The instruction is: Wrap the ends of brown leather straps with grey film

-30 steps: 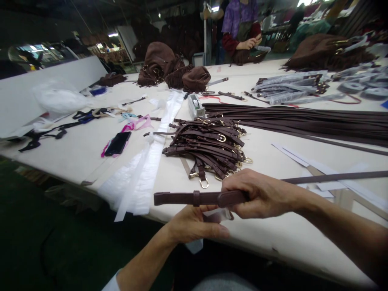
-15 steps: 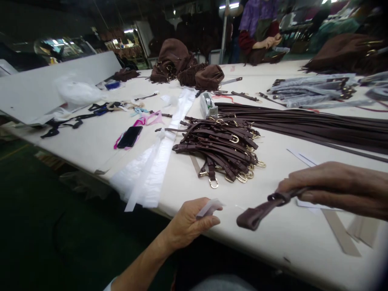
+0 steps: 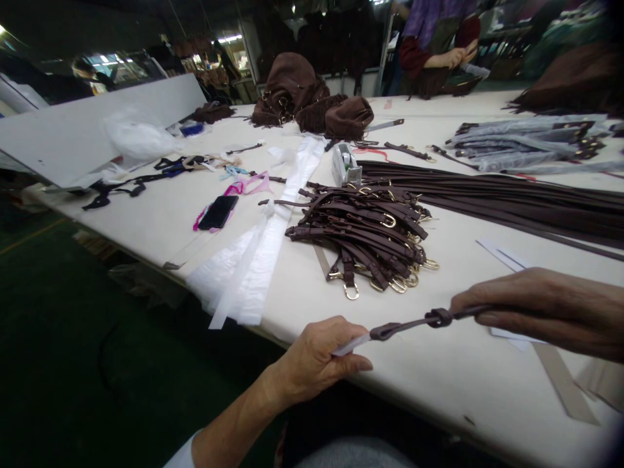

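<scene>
My left hand (image 3: 324,361) is closed on a narrow translucent plastic sleeve (image 3: 351,344), gripped between thumb and fingers at the table's front edge. My right hand (image 3: 536,312) pinches a dark brown leather strap (image 3: 412,324) that has a small loop around it. The strap's folded end meets the mouth of the sleeve; whether it sits inside I cannot tell. Beyond the hands lies a pile of brown leather straps (image 3: 365,234) with gold buckles and rings. White plastic sleeves (image 3: 263,253) lie flat to the left of that pile.
A tape dispenser (image 3: 346,166) stands behind the pile. Long brown strips (image 3: 487,195) stretch off to the right, with plastic-wrapped straps (image 3: 526,143) farther back. A black phone (image 3: 218,212) lies at left. Brown fringed bags (image 3: 302,97) sit at the back, and a co-worker's hands (image 3: 455,58) are beyond the table.
The strap's folded end has come over to the plastic sleeve in my left hand, and the strap is now stretched straighter between both hands. The camera view has shifted slightly.
</scene>
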`<state>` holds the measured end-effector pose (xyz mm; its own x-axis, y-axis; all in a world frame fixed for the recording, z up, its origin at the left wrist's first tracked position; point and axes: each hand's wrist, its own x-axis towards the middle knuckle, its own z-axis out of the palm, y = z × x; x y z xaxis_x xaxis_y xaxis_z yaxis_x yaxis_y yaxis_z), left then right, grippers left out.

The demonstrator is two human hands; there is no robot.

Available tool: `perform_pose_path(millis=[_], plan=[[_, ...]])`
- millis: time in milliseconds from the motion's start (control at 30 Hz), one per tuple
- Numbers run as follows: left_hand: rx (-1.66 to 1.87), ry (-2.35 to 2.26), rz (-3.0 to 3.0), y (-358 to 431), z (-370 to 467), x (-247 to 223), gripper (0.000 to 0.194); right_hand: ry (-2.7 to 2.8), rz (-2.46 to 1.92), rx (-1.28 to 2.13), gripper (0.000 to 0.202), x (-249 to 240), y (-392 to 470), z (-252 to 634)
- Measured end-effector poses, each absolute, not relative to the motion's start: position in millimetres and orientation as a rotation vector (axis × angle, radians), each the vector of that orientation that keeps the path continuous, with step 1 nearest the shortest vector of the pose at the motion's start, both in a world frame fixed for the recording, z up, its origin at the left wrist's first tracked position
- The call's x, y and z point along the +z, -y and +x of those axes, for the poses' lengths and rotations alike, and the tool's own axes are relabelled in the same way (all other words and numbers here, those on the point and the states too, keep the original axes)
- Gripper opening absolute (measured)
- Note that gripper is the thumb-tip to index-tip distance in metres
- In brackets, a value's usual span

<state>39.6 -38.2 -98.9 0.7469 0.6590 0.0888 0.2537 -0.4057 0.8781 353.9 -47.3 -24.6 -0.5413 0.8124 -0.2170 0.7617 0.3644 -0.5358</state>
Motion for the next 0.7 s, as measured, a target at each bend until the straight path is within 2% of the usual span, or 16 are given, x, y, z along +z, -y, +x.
perform_pose_path(millis=[300, 600, 700], plan=[[0.539, -0.7, 2.091, 38.2, 40.9, -102.4, 0.036, 2.565, -1.43, 0.863, 0.046, -26.3, 45.6, 348.1], [0.476, -0.733, 2.102, 37.8, 40.6, -98.3, 0.033, 2.563, -1.45, 0.926, 0.039, -36.6, 47.2, 353.8], [0.515, -0.743, 2.165, 38.8, 42.8, -98.7, 0.04, 2.6, -1.401, 0.92, 0.04, -32.0, 45.7, 349.3]])
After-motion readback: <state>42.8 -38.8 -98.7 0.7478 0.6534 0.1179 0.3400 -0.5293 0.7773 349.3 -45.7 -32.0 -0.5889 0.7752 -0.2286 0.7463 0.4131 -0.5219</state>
